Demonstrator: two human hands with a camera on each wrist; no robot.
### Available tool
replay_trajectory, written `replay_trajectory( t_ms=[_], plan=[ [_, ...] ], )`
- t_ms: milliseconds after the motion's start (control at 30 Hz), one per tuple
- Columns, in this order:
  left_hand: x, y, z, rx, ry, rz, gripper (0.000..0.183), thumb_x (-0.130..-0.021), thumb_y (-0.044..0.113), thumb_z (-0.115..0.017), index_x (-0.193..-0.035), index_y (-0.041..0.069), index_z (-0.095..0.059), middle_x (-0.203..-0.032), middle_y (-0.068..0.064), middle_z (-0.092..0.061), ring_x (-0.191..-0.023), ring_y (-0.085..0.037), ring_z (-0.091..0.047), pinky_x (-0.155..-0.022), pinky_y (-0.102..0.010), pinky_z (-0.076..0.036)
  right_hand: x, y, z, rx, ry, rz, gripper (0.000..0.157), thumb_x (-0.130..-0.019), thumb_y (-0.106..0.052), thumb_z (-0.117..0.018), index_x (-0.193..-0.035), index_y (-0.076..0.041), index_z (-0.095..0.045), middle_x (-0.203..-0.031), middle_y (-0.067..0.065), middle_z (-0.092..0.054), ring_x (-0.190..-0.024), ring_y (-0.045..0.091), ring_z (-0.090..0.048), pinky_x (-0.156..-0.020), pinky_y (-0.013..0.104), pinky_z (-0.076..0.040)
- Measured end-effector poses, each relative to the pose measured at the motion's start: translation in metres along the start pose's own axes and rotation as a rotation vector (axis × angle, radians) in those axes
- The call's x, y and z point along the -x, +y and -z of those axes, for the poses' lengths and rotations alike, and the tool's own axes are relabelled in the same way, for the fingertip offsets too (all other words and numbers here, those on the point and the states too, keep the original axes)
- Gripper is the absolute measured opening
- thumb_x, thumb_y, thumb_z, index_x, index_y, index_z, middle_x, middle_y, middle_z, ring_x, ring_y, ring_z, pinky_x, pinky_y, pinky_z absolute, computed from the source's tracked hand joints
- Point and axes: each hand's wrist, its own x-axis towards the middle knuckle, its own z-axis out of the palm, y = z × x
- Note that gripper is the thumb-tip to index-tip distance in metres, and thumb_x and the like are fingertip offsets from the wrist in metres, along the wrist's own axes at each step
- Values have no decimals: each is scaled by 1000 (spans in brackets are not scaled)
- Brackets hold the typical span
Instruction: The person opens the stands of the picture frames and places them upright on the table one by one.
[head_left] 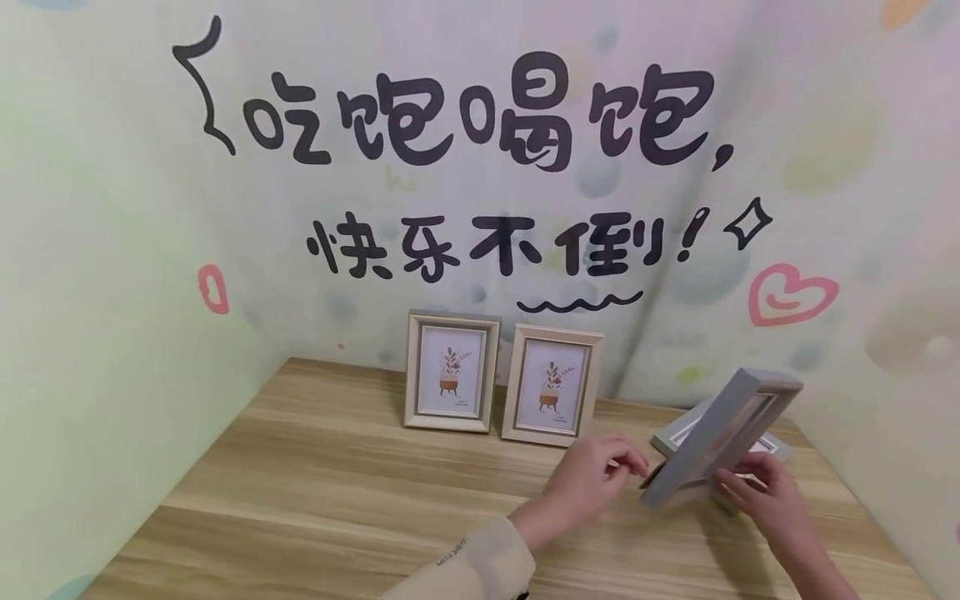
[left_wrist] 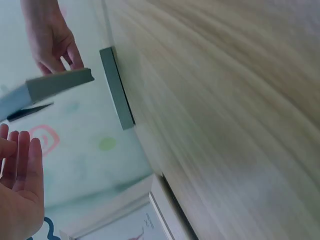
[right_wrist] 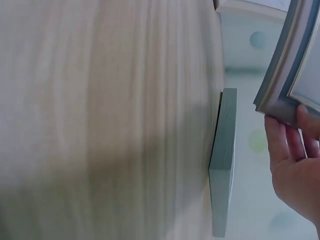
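My right hand [head_left: 772, 496] pinches a grey picture frame [head_left: 701, 446] by its lower edge, thumb on the front and fingers behind. The frame is tilted and raised above the table. In the left wrist view, a thin dark stand flap [left_wrist: 30, 111] juts from its back. My left hand [head_left: 596, 475] is beside the frame's lower back corner, its fingers loosely bent and apart from the flap. Behind the held frame, a second grey picture frame [right_wrist: 223, 150] lies flat on the table, partly hidden in the head view.
Two cream picture frames [head_left: 451, 371] [head_left: 553, 383] with potted-plant prints stand upright at the back of the wood-grain table [head_left: 315, 475]. A printed backdrop [head_left: 480, 183] with black lettering rises directly behind them, and pale side walls enclose the table.
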Motion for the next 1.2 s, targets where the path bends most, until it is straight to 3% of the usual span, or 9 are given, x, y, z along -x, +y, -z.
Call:
replay_trajectory(
  t_ms=[133, 400, 533, 733, 1000, 1200],
  plan=[
    [-1, -6, 8, 71, -26, 50, 19, -93, -2, -60, -95, 10, -74, -101, 1, -73, -89, 8, -64, -75, -1, -48, -8, -1, -11, 182, -49, 55, 26, -89, 8, -66, -97, -15, -58, -88, -14, -65, -79, -1, -67, -66, 15, -57],
    [1, -11, 8, 252, -154, 95, 27, -97, 5, -61, -123, 8, -68, -124, -4, -71, -102, 0, -68, -82, -6, -52, -12, 0, -34, 513, -149, 150, 19, -88, 6, -67, -100, 5, -52, -90, -22, -62, -82, -6, -64, -67, 18, -56],
    [4, -10, 8, 280, -187, 76, 36, -97, 6, -62, -133, 10, -62, -133, -5, -67, -106, -2, -68, -85, -7, -52, -13, 6, -42, 457, -224, 204, 20, -86, 10, -66, -98, -1, -54, -92, -23, -63, -83, -4, -65, -69, 18, -56],
    [7, -10, 8, 267, -168, 59, 42, -95, 3, -63, -136, 10, -59, -137, -5, -64, -111, -9, -69, -87, -8, -52, -17, 13, -49, 401, -321, 298, 25, -84, 16, -65, -98, -3, -56, -97, -23, -63, -86, -3, -65, -70, 17, -56],
    [8, -12, 11, 248, -176, 94, 41, -92, 4, -66, -132, 11, -62, -135, -2, -65, -111, -5, -67, -88, -8, -52, -14, 11, -52, 452, -310, 133, 20, -88, 5, -66, -101, 2, -51, -95, -25, -63, -88, -5, -64, -71, 21, -58],
    [6, -15, 15, 212, -180, 97, 39, -93, 9, -68, -131, 14, -63, -134, 0, -66, -111, -5, -67, -88, -9, -52, -18, 11, -54, 463, -322, 128, 21, -89, 3, -67, -101, 4, -49, -97, -26, -62, -89, -5, -64, -71, 22, -58]
  ],
)
